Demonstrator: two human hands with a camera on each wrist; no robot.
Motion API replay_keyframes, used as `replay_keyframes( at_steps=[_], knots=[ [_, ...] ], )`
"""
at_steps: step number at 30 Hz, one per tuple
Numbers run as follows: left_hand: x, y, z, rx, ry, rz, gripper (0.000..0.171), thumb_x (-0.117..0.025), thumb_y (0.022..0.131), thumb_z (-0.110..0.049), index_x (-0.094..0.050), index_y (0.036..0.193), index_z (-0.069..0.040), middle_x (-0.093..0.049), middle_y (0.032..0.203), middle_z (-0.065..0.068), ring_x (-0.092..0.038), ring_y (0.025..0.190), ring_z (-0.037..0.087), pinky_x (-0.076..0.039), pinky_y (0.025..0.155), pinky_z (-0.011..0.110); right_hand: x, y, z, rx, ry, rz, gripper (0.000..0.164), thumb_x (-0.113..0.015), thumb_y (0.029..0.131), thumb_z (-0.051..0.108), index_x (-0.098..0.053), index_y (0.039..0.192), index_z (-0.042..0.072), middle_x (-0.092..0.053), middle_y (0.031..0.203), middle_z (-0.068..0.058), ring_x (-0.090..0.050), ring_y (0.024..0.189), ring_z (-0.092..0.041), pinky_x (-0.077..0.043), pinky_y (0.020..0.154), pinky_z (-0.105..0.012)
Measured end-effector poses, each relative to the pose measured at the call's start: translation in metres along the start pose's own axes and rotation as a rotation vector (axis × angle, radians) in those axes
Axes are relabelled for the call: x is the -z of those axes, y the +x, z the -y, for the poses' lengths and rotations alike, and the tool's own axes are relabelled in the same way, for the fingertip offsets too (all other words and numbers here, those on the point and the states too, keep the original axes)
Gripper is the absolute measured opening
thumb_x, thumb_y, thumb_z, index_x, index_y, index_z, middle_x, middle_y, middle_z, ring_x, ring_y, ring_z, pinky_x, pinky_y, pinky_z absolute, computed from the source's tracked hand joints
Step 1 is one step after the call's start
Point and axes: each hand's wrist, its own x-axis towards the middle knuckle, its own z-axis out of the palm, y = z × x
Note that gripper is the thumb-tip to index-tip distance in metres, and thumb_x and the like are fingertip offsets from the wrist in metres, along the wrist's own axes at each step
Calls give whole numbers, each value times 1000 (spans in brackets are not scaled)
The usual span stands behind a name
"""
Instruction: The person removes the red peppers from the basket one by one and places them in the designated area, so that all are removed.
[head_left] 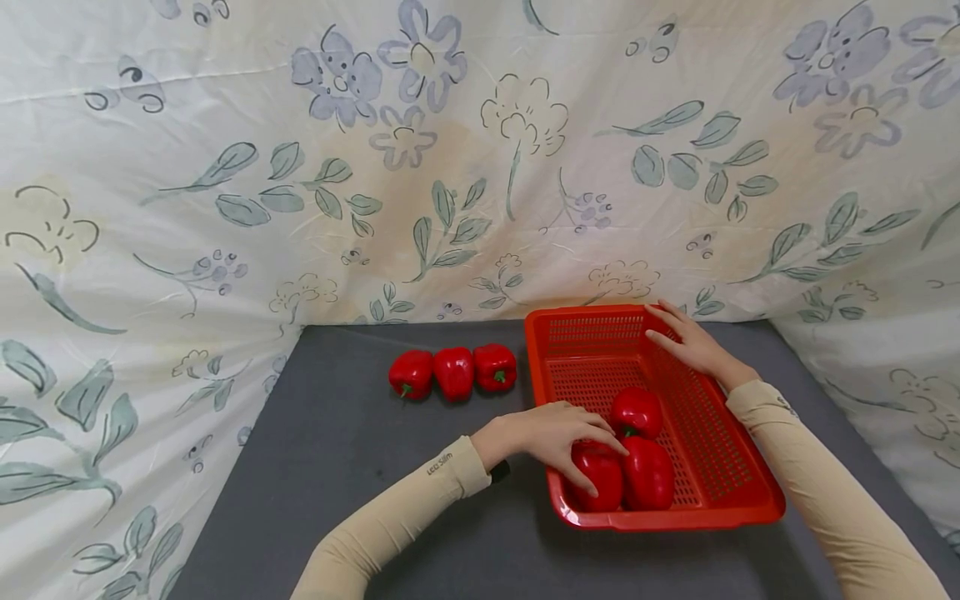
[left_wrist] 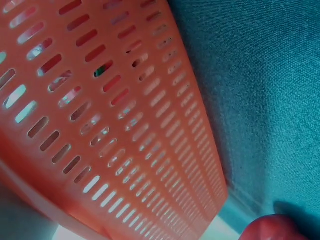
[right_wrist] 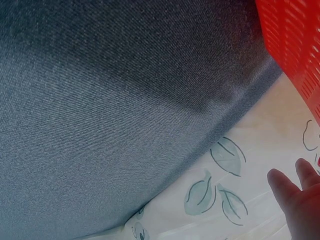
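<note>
A red plastic basket (head_left: 731, 417) with slotted walls holds several red bell peppers near its front left corner. My left hand (head_left: 551, 433) reaches over the left rim and grips one bell pepper (head_left: 603, 492) there, thumb on its near side and fingers across its top. Right beside it lies another bell pepper (head_left: 649, 473), with a further bell pepper (head_left: 636, 412) behind. My right hand (head_left: 693, 342) rests at the basket's right rim, its fingers extended over the far right corner. In the left wrist view, the basket's slotted side (left_wrist: 145, 115) hides the left hand.
Left of the basket, a row of three red bell peppers (head_left: 453, 373) lies on the dark grey table (head_left: 337, 467). Floral cloth (head_left: 465, 167) hangs behind and at both sides. The basket stands toward the table's right side.
</note>
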Motion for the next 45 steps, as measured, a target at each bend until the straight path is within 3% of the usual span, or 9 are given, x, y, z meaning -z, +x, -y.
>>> replay_keyframes(
  at_steps=[6,15,28,45],
  knots=[
    [0,0,-3,29,20,15,67,-65,74,-60,-44,135,-40,-47,132,-13,-46,108,-1,-35,77,10,1,0,2,1,4,0,67,-45,95,44,-21,148,11,-6,153,-21,-9,137,-48,-13,100,-70],
    [-1,1,-4,66,36,76,68,-69,73,-55,-42,134,-44,-46,130,-15,-46,103,-2,-35,74,10,-1,1,-1,-2,2,4,66,-45,95,43,-20,149,14,-6,153,-21,-9,137,-48,-13,100,-70],
    [-1,5,-7,128,6,105,62,-75,70,-46,-49,126,-43,-46,125,-15,-47,95,-3,-39,70,11,0,0,1,-4,5,3,67,-47,94,42,-20,148,13,-6,153,-21,-9,136,-48,-14,99,-70],
    [5,0,-5,86,-97,44,63,-78,68,-43,-51,125,-39,-47,125,-12,-45,100,-1,-41,72,9,-1,-1,0,-7,5,6,67,-47,94,43,-20,148,14,-4,154,-19,-9,137,-47,-13,100,-70]
  ],
)
